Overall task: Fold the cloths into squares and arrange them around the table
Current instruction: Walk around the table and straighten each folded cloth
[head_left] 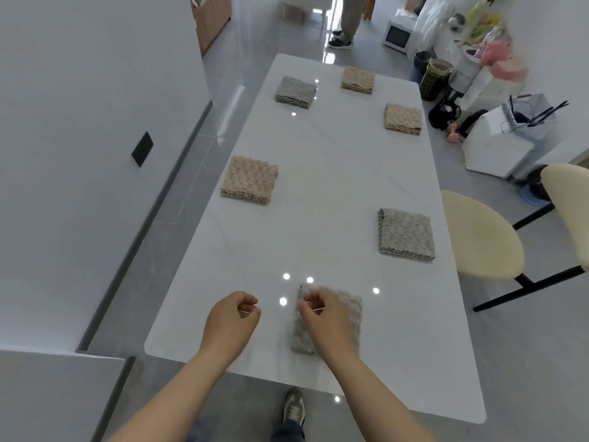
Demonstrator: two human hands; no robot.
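— Where are the cloths?
— Five folded cloths (249, 179) lie along the sides of the table (318, 186). A grey cloth (350, 311) lies at the near end, under the right hand (322, 317).
— What are the hands doing?
— The left hand (231, 317) is beside it. Both have curled fingers, each pinching a bit of white thread (245, 312).

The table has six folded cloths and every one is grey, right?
Not quite. In the head view the table holds six folded cloths, but only three are grey: the far grey cloth, the right grey cloth and the near grey cloth. The far beige cloth, the right beige cloth and the left beige cloth are not.
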